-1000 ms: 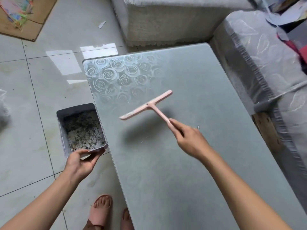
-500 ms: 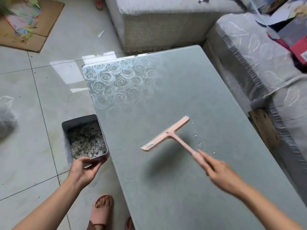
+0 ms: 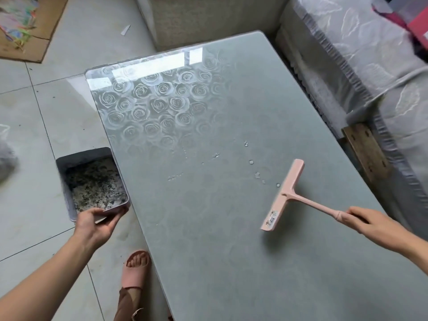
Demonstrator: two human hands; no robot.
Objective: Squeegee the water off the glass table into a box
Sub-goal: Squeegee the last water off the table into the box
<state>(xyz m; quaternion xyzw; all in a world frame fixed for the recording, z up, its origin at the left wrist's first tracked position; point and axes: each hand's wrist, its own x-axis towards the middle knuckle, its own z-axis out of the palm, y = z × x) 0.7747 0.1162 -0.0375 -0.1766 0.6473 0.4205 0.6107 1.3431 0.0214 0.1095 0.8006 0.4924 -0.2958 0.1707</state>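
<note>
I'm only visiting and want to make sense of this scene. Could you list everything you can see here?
table: one, grey-green glass with a rose pattern, centre.
squeegee: one, pink, right part of the table.
drops: several, clear, on the glass left of the blade.
box: one, grey, dark specks inside, at the table's left edge.
sofas: two, pale, behind the table and to its right.
cardboard: one, brown, floor at top left.
plank: one, brown, between the table and the right sofa.
slipper: one, pink, on a foot beside the table.
left hand: grips the box's near rim.
right hand: holds the squeegee's handle.
</note>
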